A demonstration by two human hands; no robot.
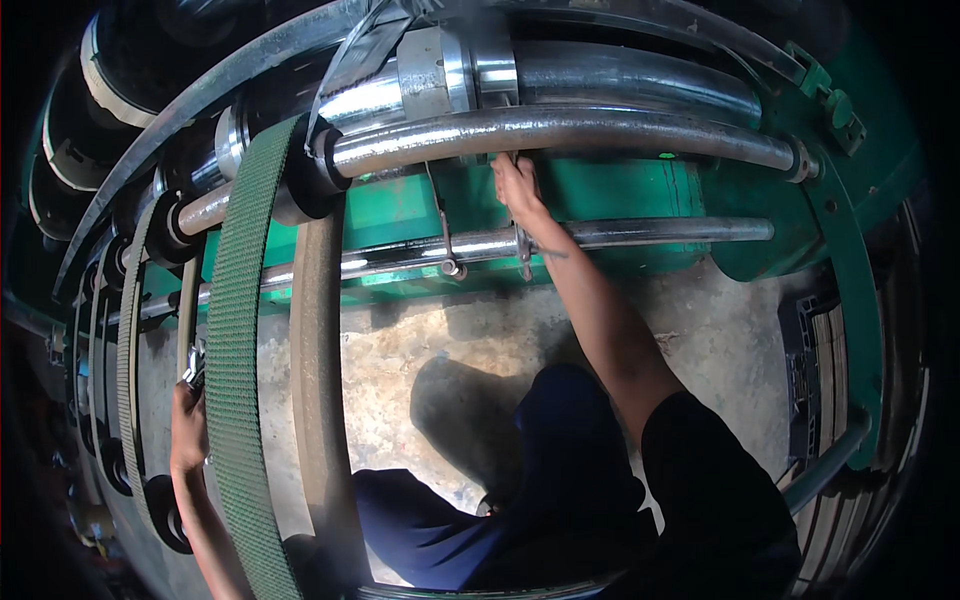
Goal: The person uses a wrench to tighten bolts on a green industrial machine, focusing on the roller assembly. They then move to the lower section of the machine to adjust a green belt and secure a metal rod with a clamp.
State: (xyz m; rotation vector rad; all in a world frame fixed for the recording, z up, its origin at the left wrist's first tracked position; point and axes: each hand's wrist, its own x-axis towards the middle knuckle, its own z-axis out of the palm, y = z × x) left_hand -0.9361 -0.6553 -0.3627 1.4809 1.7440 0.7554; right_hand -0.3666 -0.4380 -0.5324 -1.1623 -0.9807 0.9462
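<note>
My right hand (518,188) reaches up to the underside of a long steel shaft (620,130) on a green machine. Its fingers are curled closed, and what they grip is hidden behind the hand and shaft. Just below that wrist, a small metal bracket (524,252) hangs at a thinner polished rod (640,232). A slim metal arm (443,225) hangs to its left. My left hand (188,425) is low on the left, beyond a green ribbed belt (238,350), closed round a shiny metal hand tool (196,362) whose exact kind is unclear.
Thick chrome rollers (630,80) run across the back, with grey strapping (365,45) looped over them. A worn upright bar (318,380) stands beside the green belt. More belts and black wheels (165,510) line the left. Dark crates (800,370) stand at the right.
</note>
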